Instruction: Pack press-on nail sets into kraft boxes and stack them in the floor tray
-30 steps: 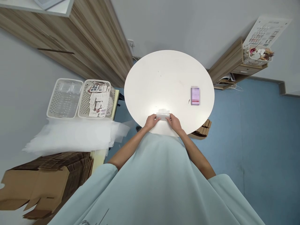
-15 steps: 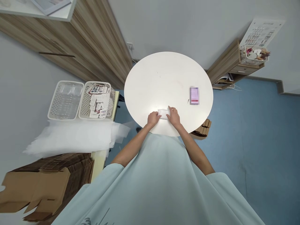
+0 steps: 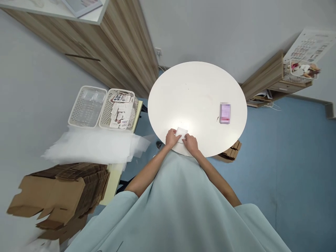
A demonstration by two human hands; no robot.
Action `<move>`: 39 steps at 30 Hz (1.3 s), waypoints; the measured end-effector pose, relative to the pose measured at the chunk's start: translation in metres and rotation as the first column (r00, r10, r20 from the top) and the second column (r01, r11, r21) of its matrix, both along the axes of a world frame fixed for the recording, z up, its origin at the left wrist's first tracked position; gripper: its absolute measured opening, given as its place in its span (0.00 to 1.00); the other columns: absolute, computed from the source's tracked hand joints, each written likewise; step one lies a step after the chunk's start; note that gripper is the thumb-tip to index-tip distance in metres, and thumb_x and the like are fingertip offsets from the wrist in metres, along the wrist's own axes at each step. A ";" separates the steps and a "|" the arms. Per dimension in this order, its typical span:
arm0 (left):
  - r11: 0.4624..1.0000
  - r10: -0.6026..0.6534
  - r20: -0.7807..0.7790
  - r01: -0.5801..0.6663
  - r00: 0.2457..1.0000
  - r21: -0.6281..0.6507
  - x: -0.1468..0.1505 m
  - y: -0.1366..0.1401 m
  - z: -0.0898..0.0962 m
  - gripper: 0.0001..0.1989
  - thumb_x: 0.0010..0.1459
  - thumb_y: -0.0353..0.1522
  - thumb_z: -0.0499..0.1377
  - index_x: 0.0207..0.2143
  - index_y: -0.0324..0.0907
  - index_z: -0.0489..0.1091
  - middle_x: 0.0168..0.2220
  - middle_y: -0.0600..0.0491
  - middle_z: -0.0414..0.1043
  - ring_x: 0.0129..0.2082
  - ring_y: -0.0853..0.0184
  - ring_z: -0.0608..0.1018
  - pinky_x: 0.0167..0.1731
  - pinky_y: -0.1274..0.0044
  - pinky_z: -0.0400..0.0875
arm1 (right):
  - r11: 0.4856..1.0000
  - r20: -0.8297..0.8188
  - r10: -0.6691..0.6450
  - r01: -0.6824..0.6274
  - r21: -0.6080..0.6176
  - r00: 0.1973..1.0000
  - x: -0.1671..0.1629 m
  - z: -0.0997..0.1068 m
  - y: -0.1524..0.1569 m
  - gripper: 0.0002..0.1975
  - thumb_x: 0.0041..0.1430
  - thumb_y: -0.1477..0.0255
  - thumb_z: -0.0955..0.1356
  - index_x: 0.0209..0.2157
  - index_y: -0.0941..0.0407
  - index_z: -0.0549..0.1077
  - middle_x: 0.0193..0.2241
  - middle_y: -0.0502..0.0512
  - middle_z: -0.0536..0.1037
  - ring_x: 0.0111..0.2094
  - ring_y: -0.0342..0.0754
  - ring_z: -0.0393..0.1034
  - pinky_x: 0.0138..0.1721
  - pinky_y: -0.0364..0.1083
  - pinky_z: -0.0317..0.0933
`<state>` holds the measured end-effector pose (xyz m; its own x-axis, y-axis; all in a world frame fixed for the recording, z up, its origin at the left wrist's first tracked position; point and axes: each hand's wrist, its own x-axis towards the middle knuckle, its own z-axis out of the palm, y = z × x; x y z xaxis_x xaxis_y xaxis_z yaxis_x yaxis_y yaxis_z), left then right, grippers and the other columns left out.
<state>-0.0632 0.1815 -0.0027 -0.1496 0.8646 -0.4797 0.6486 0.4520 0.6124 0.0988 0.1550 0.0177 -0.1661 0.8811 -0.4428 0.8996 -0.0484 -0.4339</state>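
Near the front edge of the round white table (image 3: 204,87), a small white packet (image 3: 182,132), which looks like wrapped foam sheet, is between my two hands. My left hand (image 3: 171,138) pinches its left side, thumb bent over it. At its lower right edge, the fingers of my right hand (image 3: 191,143) are curled against it. What the white wrap contains, if anything, is hidden. Farther right on the table lies a blurred purple box or card (image 3: 225,113), apart from both hands.
To the left, a side table holds a basket of clear plastic trays (image 3: 88,106), a basket of printed cards (image 3: 118,108), a stack of white foam sheets (image 3: 89,145) and flattened cardboard boxes (image 3: 55,196). Brown cartons (image 3: 231,152) sit below the table's right edge.
The packet has turned from lying crosswise to a slant and sits nearer the table's front left. My right hand has shifted down to its lower right edge. The whole view has swung slightly left.
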 end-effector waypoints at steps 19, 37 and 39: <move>0.997 0.072 -0.019 -0.072 0.997 -0.016 -0.059 -0.019 0.004 0.13 0.65 0.34 0.66 0.51 0.43 0.72 0.49 0.45 0.77 0.41 0.61 0.79 0.47 0.70 0.72 | 0.999 -0.021 0.048 -0.048 -0.014 0.999 -0.059 0.004 0.001 0.14 0.76 0.70 0.65 0.57 0.56 0.75 0.45 0.63 0.83 0.53 0.60 0.73 0.55 0.55 0.62; 0.922 0.250 0.299 -0.321 0.921 0.216 -0.309 -0.177 0.105 0.16 0.66 0.37 0.62 0.55 0.44 0.74 0.53 0.48 0.82 0.45 0.62 0.84 0.52 0.69 0.80 | 0.958 -0.147 0.260 -0.236 0.166 0.954 -0.207 0.088 -0.075 0.17 0.76 0.64 0.65 0.58 0.55 0.78 0.46 0.61 0.84 0.50 0.59 0.77 0.54 0.55 0.68; 0.891 0.320 0.258 -0.382 0.912 0.245 -0.345 -0.214 0.122 0.17 0.66 0.39 0.61 0.55 0.45 0.74 0.54 0.48 0.82 0.47 0.61 0.84 0.54 0.68 0.79 | 0.937 -0.163 0.334 -0.308 0.166 0.928 -0.237 0.092 -0.086 0.17 0.76 0.64 0.65 0.58 0.54 0.78 0.48 0.61 0.83 0.51 0.59 0.77 0.56 0.56 0.68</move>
<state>-0.4084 -0.0323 0.1190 -0.3938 0.8771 -0.2752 0.3259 0.4131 0.8504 -0.1383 0.0692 0.1100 -0.5176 0.8162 -0.2568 0.7597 0.3002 -0.5768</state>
